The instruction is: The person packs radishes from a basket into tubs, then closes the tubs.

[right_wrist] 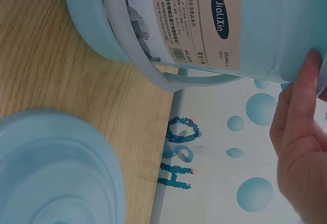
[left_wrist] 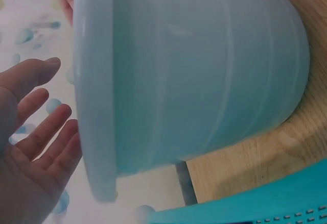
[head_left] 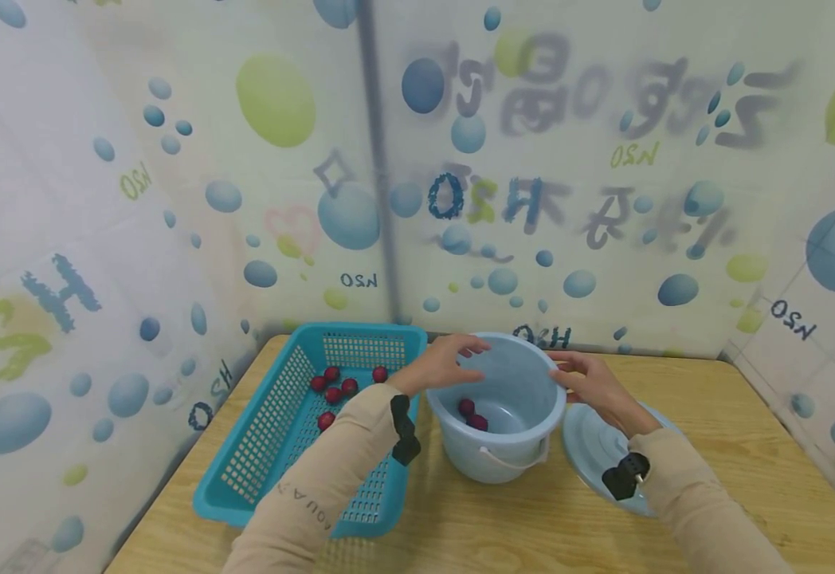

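Observation:
A light-blue bucket [head_left: 492, 458] stands upright on the table, two small dark-red round fruits [head_left: 476, 422] lying inside it. My left hand [head_left: 442, 365] hovers at the bucket's left rim, thumb and fingers spread apart and nothing between them. In the left wrist view, the fingertips [left_wrist: 71, 127] come right up to the rim. On the opposite side my right hand [head_left: 593, 387] holds the bucket by its rim. The right wrist view shows its fingers [right_wrist: 306, 81] along the outer wall, just under the edge; its thumb is mostly hidden.
Left of the bucket, a turquoise perforated basket [head_left: 245, 446] holds several more dark-red fruits [head_left: 333, 395]. A light-blue lid [head_left: 589, 446] lies on the wooden table [head_left: 518, 534] beneath my right forearm. The bucket's pale handle [right_wrist: 148, 73] hangs down. A patterned curtain [head_left: 425, 239] surrounds the table's back and sides.

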Available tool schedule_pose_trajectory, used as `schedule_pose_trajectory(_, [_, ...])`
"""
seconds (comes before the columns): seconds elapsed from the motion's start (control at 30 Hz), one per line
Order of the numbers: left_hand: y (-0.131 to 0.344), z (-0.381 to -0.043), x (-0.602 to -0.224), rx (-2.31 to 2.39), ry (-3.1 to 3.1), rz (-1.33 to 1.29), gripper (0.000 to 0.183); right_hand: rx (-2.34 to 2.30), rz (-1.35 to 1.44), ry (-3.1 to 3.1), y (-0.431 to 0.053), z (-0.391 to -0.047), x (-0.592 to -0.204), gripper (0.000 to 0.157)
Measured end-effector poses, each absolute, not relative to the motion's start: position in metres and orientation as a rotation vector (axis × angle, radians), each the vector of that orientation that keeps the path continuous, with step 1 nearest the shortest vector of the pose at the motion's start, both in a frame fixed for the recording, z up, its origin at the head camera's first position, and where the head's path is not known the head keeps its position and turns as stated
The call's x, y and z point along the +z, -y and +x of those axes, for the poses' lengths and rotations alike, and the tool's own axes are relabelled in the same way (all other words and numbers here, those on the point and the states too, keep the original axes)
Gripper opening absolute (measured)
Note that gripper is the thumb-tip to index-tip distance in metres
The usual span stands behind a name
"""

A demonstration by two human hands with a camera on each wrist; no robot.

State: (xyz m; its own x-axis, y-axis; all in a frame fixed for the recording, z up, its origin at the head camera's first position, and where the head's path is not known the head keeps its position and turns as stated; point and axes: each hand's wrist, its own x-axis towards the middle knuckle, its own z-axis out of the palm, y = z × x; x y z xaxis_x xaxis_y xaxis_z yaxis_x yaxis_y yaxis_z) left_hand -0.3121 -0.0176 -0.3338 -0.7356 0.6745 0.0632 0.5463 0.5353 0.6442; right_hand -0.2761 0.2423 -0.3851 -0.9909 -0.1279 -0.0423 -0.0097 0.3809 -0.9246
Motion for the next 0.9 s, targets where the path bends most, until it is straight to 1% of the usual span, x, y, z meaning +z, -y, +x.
schedule_pose_trajectory(0.17, [0.021,-0.313,-0.338,1.038,-2.576,1.027,0.045,-1.684,-0.124,-2.52,-0.242,-0.277,-0.385,0.047])
schedule_pose_trajectory(0.37, [0.025,-0.314,-0.343,1.105,-2.568,1.073,0.043,-1.69,-0.14,-2.513,-0.242,-0.276,-0.384,0.047])
schedule_pose_trajectory(0.57, [0.033,-0.313,-0.34,1.178,-2.589,1.106,0.034,-1.703,-0.13,-2.494,-0.241,-0.275,-0.384,0.046])
schedule_pose_trajectory(0.9, [0.066,-0.31,-0.339,1.266,-2.675,1.035,0.022,-1.722,-0.137,-2.477,-0.242,-0.275,-0.385,0.048])
